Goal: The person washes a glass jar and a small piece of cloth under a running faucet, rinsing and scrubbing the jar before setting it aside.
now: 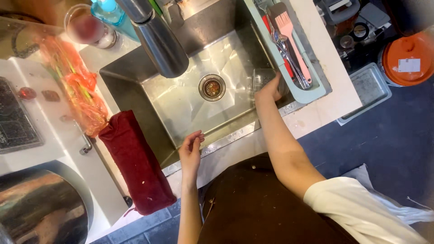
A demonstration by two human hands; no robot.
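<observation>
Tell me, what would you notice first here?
The big shiny sink fills the middle, with a thick metal tap hanging over it. The right hand holds a clear glass at the sink's right side. A dark red cloth drapes over the left edge, beside the left hand.

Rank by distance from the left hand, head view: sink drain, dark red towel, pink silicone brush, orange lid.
From the left hand:
1. Dark red towel, draped over the sink's left edge, beside the hand.
2. Sink drain, mid-basin, beyond the hand.
3. Pink silicone brush, in the rack at right.
4. Orange lid, far right.
</observation>
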